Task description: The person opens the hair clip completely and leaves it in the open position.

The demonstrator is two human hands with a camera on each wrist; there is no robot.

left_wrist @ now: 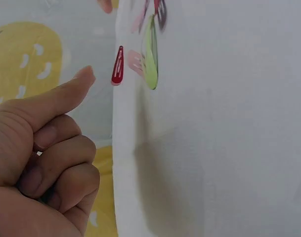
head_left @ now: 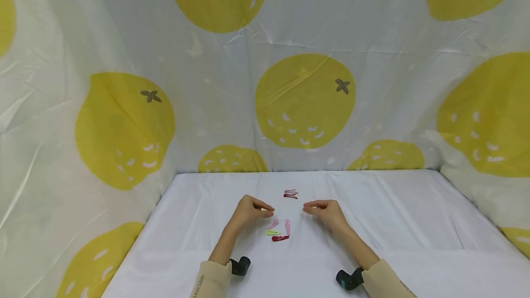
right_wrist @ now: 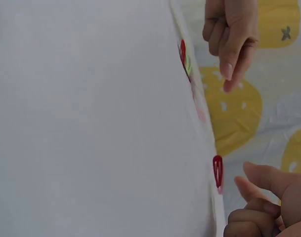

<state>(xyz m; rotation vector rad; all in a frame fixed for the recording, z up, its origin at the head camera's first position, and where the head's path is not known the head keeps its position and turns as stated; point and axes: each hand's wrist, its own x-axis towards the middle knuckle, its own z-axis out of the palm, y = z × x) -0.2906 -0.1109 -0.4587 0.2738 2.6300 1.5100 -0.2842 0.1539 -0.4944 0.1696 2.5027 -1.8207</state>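
Desk and sleeves were cut by head view's btm edge; lettering on L sleeve was too sm. to read. Far clips were too sm. there to tell apart. L wrist cam: L hand was cropped at L edge; near clips up top, blurred & cropped. R wrist cam: R hand was cropped btm R; near clips ptly hid one another.
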